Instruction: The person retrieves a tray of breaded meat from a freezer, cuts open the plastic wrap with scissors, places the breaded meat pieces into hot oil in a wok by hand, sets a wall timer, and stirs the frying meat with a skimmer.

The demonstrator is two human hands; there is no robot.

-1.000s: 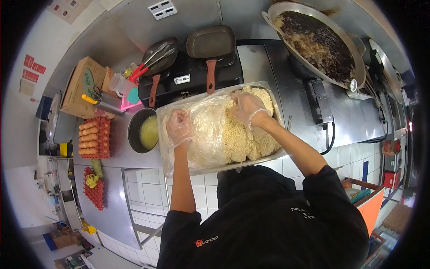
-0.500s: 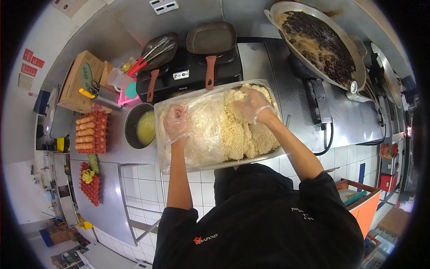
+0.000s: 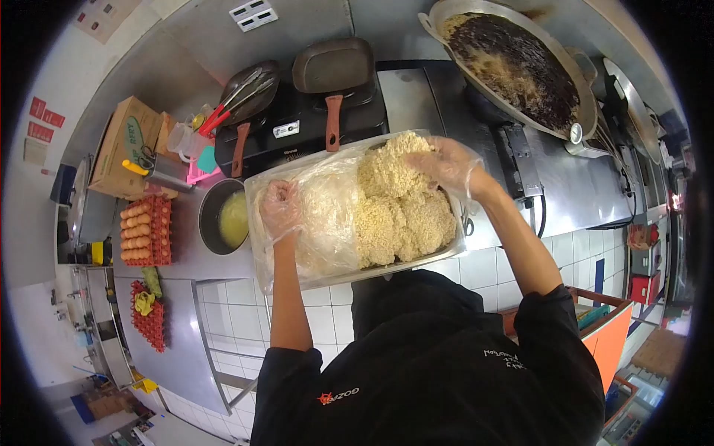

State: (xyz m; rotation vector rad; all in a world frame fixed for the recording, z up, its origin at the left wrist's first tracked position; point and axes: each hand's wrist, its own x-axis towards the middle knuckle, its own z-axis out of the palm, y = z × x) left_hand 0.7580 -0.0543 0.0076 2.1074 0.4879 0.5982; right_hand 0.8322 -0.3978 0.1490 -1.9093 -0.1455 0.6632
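Since the earlier frame, the person's right hand (image 3: 448,165) has shifted toward the far right corner of a metal tray (image 3: 416,265) at the edge of a steel table (image 3: 573,197). Its grip, in a clear plastic glove, clasps the right edge of a breaded cutlet (image 3: 394,165), which stands tilted at the tray's far side. Two more crumb-coated pieces (image 3: 379,230) lie just below it, nearer the person's body.

Covering the tray's left half is a clear plastic sheet (image 3: 327,230), and over it is the gloved left hand (image 3: 281,212), its fingers curled into a fist; whether they pinch the film cannot be told. Left of the tray stands a dark pot (image 3: 211,230) holding yellow liquid.

By its look, the cutlet should be light, limp and floppy, apt to fold if pinched at one edge alone. Its loose, coarse coating would probably shed under a hard squeeze, and a smooth glove may slide on the crumbs. Spread fingers beneath the broad middle, thumb light on top, seem the kindest hold
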